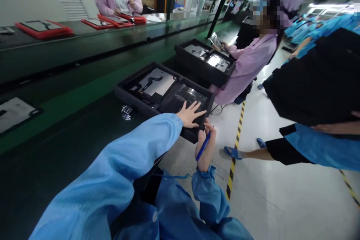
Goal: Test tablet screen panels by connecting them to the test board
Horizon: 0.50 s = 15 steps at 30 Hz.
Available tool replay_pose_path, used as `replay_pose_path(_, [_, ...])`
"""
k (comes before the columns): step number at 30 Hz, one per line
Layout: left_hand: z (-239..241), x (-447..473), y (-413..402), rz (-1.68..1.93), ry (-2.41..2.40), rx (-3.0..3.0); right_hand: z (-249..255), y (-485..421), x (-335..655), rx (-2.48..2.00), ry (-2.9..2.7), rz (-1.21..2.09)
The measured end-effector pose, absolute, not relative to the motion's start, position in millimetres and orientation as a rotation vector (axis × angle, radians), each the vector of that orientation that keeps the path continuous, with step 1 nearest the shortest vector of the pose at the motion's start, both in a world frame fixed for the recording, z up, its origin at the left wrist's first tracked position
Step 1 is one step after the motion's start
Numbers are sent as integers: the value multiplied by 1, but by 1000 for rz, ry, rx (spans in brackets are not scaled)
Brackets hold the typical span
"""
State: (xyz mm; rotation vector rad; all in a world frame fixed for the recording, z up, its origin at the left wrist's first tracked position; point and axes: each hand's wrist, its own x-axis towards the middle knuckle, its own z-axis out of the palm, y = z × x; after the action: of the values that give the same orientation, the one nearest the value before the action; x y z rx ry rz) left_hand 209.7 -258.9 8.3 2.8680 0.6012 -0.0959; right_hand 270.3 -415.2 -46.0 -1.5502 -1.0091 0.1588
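Note:
My left hand (191,114) lies with its fingers spread over the right compartment of a black foam tray (135,101). Under and beside those fingers is a dark, glossy flat panel (180,99), partly covered. The tray's left compartment holds a silvery flat panel (161,82) with a black ribbon cable on it. Close to the tray's near right corner, my right hand (206,148) is closed around a blue pen (203,146). A small clear piece with a printed label (127,112) rests on the green bench (92,120) left of the tray.
A second foam tray (202,65) with panels stands beyond, beside a seated person in pink (253,52). Red-edged panels (43,28) lie on the far ledge, where another person sits. At right, someone carries a large black object (315,78). Another panel (17,114) lies left.

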Motion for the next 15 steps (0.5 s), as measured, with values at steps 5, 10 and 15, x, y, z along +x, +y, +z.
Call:
replay_pose_path(5, [19,214,-271,-112,705,2852,-49,-416,272,-1650,-1152,149])
replay_pose_path(10, [82,204,-270,50,1015,2791,-52,-416,273,-1661,-1147,161])
replay_pose_path(15, [108,145,-199,468,1385,2589,-53,-415,272,-1616,-1179,176])
